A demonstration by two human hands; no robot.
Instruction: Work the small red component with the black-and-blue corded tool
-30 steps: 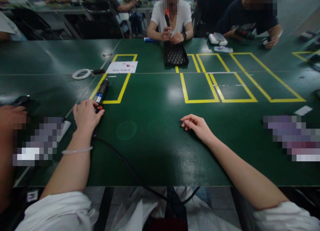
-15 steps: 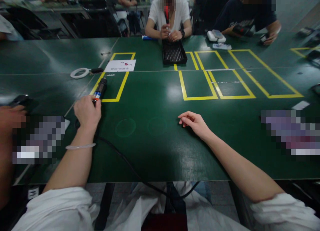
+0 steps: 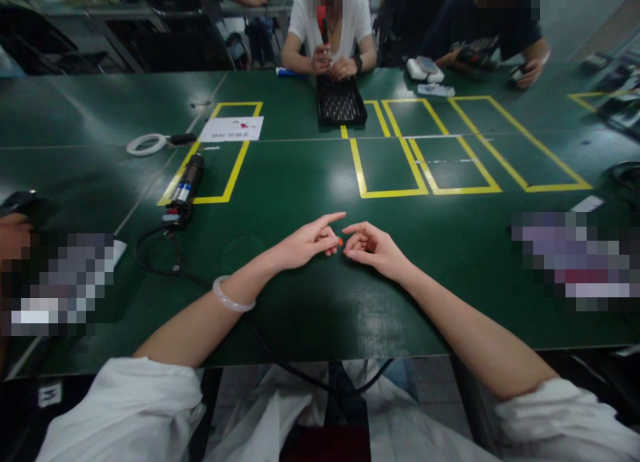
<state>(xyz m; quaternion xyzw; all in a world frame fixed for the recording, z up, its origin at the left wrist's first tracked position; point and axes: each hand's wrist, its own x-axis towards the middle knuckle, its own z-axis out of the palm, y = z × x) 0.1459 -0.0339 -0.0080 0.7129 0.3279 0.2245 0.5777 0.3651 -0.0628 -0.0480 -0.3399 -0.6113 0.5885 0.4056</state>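
My left hand (image 3: 305, 241) is at the middle of the green table (image 3: 300, 302), index finger stretched out, thumb and another finger pinching a small orange piece (image 3: 340, 241). My right hand (image 3: 374, 247) rests just right of it with loosely curled fingers, fingertips almost at the piece; whether they touch it I cannot tell. A black electric screwdriver (image 3: 184, 187) lies at the left on a yellow tape line, and its black cable (image 3: 150, 265) loops toward me.
Yellow tape rectangles (image 3: 390, 169) mark the table. A white card (image 3: 231, 128), a white ring (image 3: 145, 144) and a black tray (image 3: 340, 103) lie further back. People sit across the table, one with hands (image 3: 330, 65) above the tray. Another person's arm (image 3: 13, 239) is at the left.
My left hand left the screwdriver's near end and moved right to the table's middle, carrying the small orange piece up to my right hand. The camera view shifted slightly.
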